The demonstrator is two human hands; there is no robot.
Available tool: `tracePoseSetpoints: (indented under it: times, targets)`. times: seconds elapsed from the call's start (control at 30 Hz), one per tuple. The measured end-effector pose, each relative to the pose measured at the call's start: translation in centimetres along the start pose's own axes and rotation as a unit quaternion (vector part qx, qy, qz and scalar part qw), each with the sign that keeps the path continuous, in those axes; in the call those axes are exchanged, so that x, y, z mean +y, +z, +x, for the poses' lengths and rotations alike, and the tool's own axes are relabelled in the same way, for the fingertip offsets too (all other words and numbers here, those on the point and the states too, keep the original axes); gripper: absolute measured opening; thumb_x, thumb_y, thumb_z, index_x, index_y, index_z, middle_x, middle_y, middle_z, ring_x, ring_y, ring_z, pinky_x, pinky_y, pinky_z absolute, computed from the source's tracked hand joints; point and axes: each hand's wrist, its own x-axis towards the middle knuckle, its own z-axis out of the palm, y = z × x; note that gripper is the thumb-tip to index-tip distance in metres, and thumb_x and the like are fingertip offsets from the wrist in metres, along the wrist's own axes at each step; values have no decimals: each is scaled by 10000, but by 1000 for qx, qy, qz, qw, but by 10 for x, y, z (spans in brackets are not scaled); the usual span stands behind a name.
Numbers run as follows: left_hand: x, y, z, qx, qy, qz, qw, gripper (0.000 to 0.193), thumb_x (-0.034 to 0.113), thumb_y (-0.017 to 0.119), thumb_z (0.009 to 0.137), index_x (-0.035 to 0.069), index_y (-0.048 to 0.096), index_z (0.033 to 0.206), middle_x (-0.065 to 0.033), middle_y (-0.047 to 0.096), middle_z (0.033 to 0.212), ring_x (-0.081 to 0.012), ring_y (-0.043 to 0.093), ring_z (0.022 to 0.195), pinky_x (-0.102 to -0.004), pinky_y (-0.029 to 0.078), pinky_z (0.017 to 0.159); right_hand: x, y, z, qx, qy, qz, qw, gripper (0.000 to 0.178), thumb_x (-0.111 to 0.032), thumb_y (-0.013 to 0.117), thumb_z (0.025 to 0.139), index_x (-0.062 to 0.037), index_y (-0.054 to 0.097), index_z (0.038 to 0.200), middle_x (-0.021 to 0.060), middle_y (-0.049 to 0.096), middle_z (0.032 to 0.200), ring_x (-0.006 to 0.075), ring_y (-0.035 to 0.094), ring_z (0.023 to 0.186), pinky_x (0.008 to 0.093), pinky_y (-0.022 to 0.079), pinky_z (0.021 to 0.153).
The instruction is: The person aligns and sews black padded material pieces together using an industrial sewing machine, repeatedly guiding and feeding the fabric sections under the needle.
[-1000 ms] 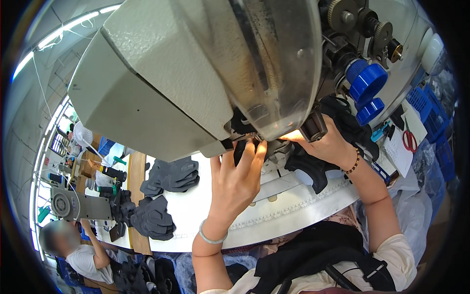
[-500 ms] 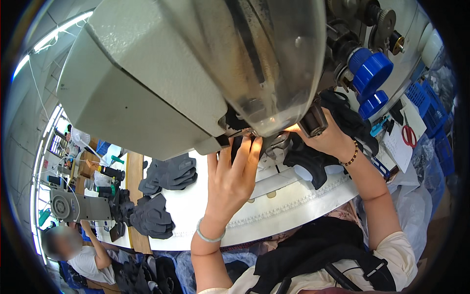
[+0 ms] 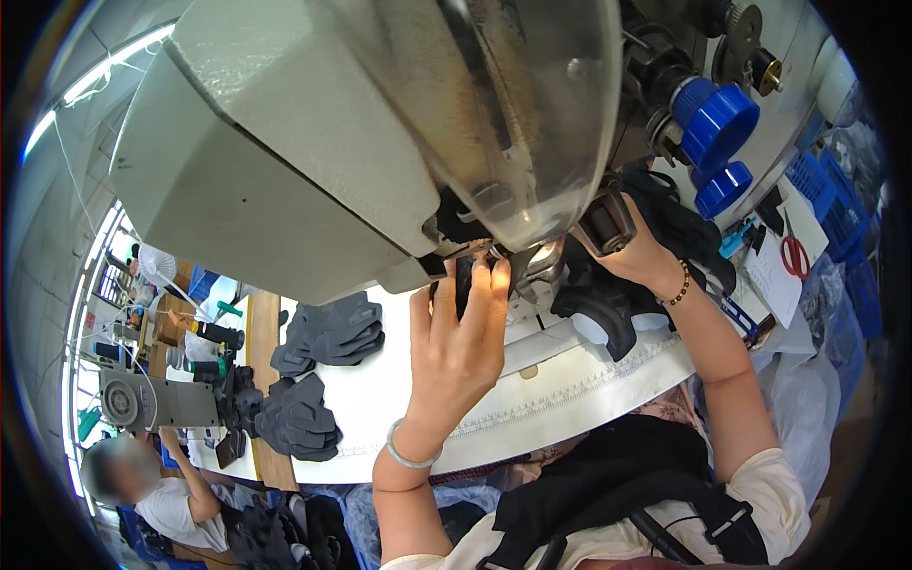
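A large pale grey sewing machine (image 3: 313, 171) with a clear guard (image 3: 532, 123) fills the upper middle. My left hand (image 3: 458, 342), with a pale bangle at the wrist, reaches up under its head near the lit needle area. Its fingers are stretched out and a little apart, the tips on a dark fabric piece (image 3: 463, 290). My right hand (image 3: 638, 261), wearing a beaded bracelet, is on the other side of the presser foot (image 3: 541, 263). A dark machine part hides most of its fingers, so its grip does not show. Black fabric (image 3: 603, 309) lies beneath and beside it.
Stacks of dark cut pieces (image 3: 328, 331) lie left on the white table (image 3: 380, 399), which has a printed ruler edge. Blue knobs (image 3: 717, 128) jut out at upper right, above red-handled scissors (image 3: 794, 255) and blue baskets (image 3: 825, 195). Another person (image 3: 171, 494) sits at a machine far left.
My left hand has shifted slightly right, its fingertips still under the machine head. My right hand has moved a little, and more of its fingers are covered by the machine part.
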Motion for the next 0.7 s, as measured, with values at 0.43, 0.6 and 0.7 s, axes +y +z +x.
tracePoseSetpoints:
  times: [0.43, 0.6, 0.7]
  targets:
    - [-43, -13, -3, -47, 11, -192, 980, 555, 49, 667, 619, 173, 716, 1158, -4, 666, 1117, -222, 612, 982, -351, 455, 844, -13, 4, 0, 73, -69, -193, 976, 197, -40, 729, 750, -61, 721, 946, 98, 670, 955, 284, 643, 883, 379, 507, 771]
    - [-39, -9, -4, -59, -10, -257, 965, 539, 36, 658, 617, 153, 725, 1139, -47, 661, 1114, -284, 612, 1097, -399, 459, 882, -14, 5, 3, 99, -78, -160, 979, 133, -56, 716, 808, -29, 708, 937, 100, 672, 849, 271, 655, 785, 359, 517, 713]
    - [-39, -5, -3, -76, -27, -313, 946, 522, 2, 637, 625, 114, 718, 1128, -83, 655, 1142, -313, 614, 1121, -445, 480, 985, -13, 5, 1, 100, -60, -136, 984, 112, -67, 710, 832, -16, 700, 932, 100, 672, 846, 272, 653, 783, 358, 515, 722]
